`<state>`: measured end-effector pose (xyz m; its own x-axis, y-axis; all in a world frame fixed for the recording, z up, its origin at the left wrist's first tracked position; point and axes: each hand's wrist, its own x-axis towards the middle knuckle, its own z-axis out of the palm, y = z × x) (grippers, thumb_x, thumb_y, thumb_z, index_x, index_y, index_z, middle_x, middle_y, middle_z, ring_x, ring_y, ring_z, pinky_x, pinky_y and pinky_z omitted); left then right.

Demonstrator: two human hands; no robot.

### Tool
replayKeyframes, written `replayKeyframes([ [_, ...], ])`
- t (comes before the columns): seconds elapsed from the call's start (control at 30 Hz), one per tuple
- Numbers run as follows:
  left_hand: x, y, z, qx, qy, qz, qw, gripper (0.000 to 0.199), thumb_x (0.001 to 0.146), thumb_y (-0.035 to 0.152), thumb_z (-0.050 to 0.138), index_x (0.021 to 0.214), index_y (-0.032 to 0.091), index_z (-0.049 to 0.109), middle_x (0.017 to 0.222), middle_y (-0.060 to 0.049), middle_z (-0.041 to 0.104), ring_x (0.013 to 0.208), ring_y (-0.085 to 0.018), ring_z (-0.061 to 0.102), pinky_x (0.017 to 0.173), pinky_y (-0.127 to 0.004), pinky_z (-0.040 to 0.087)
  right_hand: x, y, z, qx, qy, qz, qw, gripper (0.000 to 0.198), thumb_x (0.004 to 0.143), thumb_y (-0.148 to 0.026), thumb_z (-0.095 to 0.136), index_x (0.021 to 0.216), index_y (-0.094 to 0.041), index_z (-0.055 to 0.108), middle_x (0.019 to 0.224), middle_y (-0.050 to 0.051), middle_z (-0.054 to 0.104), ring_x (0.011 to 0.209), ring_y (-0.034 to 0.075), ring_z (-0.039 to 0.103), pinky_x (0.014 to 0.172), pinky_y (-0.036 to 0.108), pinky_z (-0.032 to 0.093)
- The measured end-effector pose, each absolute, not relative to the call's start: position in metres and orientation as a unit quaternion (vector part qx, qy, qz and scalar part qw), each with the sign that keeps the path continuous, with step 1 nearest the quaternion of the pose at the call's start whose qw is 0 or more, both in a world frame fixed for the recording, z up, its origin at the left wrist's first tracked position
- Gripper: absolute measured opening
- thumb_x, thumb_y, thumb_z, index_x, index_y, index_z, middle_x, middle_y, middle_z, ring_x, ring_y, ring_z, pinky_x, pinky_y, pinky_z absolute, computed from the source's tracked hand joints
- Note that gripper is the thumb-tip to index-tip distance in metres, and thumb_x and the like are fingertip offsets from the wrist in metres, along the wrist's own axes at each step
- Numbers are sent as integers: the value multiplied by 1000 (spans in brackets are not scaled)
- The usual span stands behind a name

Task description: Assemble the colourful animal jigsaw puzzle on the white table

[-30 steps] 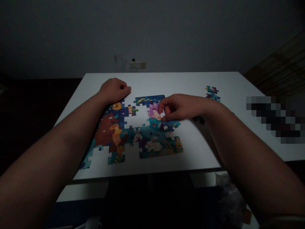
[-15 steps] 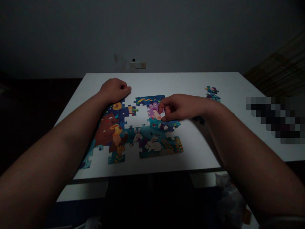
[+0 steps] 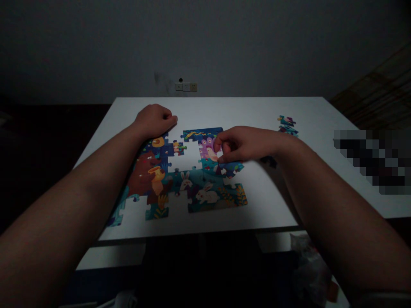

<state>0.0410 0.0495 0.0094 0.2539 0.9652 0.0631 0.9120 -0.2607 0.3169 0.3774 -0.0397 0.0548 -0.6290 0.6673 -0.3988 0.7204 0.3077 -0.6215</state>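
Observation:
A partly joined jigsaw puzzle (image 3: 150, 173) lies on the white table, showing a brown bear, white rabbits and a purple-and-pink figure. It has gaps in its middle and along its near side. My left hand (image 3: 156, 119) rests as a loose fist at the puzzle's far left corner, with no piece visible in it. At the puzzle's right side my right hand (image 3: 239, 143) is pinched, thumb and forefinger on the edge of a blue-green puzzle piece (image 3: 231, 168). The hand hides part of the puzzle around it.
Loose puzzle pieces (image 3: 287, 126) lie at the far right, and a dark piece (image 3: 269, 161) shows partly under my right wrist. The white table (image 3: 205, 224) ends at a near edge, with a plastic bag (image 3: 310, 265) below. Wall sockets (image 3: 186, 87) sit behind.
Both hands hold nearly the same places, the right still pinched at the blue-green puzzle piece. Only a very slight shift of the whole view shows.

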Motion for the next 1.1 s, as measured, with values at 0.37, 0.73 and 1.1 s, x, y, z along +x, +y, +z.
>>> replayKeyframes([
  [0.37,44,47,12,784,604,108,94,38,100,53,64,83,23,80,79,-11,71,85,-31,66,92,-49,53,377,-41,55,430,810,-397,33,45,90,-63,91,106,-24,77,87,3,73,79,22,61,70,37,42],
  [0.73,44,49,11,785,601,111,96,36,100,52,66,85,23,82,78,-11,73,90,-32,67,94,-47,54,376,-40,54,433,811,-392,35,42,91,-60,89,111,-24,78,84,3,73,77,23,61,70,38,41],
  [1.1,43,50,10,783,604,115,98,34,98,51,69,83,25,83,79,-11,73,92,-35,69,95,-51,54,376,-41,54,435,811,-390,35,39,91,-57,90,108,-24,76,86,3,74,78,23,62,70,38,41],
])
